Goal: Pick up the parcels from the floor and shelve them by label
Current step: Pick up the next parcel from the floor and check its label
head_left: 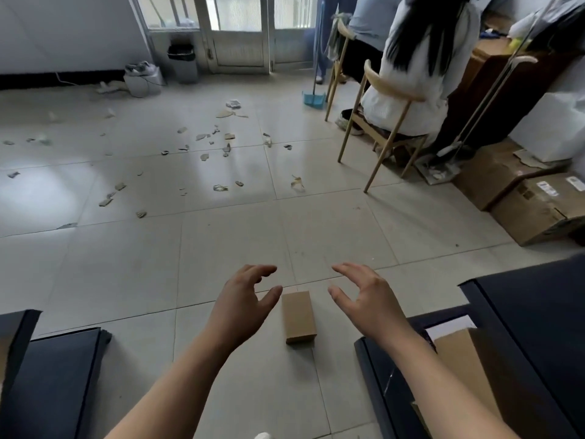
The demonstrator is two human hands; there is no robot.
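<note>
A small brown cardboard parcel (298,316) lies flat on the tiled floor, low in the middle of the view. My left hand (242,301) hovers just left of it, fingers spread and loosely bent, holding nothing. On the parcel's other side my right hand (367,296) is held the same way, a little farther off. Neither hand touches the parcel. No label shows on its top face.
Dark blue boxes sit at bottom left (53,381) and bottom right (531,327), the right one beside brown cardboard (468,369). Large cartons (538,207) stand at right. A person sits on a wooden chair (389,99). Paper scraps (202,156) litter the floor ahead.
</note>
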